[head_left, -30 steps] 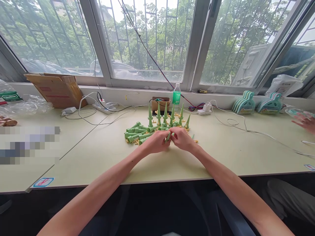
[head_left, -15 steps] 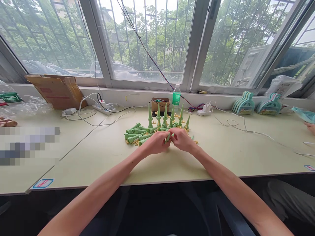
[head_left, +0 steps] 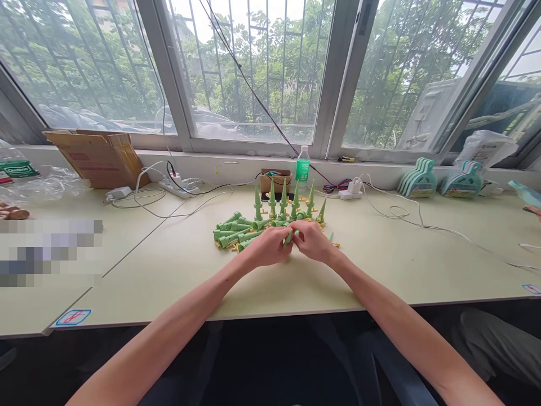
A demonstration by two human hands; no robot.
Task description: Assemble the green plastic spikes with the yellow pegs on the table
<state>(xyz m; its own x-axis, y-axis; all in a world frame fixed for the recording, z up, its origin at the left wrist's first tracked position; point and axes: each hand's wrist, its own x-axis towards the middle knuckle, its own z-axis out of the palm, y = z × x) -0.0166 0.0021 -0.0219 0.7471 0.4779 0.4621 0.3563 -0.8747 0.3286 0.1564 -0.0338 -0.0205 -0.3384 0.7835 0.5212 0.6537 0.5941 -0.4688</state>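
Note:
Close together above the table, my left hand (head_left: 268,246) and my right hand (head_left: 313,241) meet with bent fingers. Between them shows a small part of a green plastic plant watering spike (head_left: 288,237); the fingers hide most of it. My left hand is closed around this piece, and the right fingertips pinch at its right side. Just behind stand several upright green watering spikes (head_left: 257,203) with yellow valves. Left of them lies a pile of green spike tubes (head_left: 230,232). Small yellow valves (head_left: 337,245) are scattered beside my right hand.
A green-labelled bottle (head_left: 302,164) and a small cardboard box (head_left: 275,181) stand behind the spikes. White cables (head_left: 397,211) and power strips (head_left: 180,185) lie along the back. Turquoise plastic items (head_left: 417,179) stand right. Another person's hand shows at the right edge.
My hands and the green piece stay almost in place. At the far right, the other person's hand and the turquoise item have shifted slightly.

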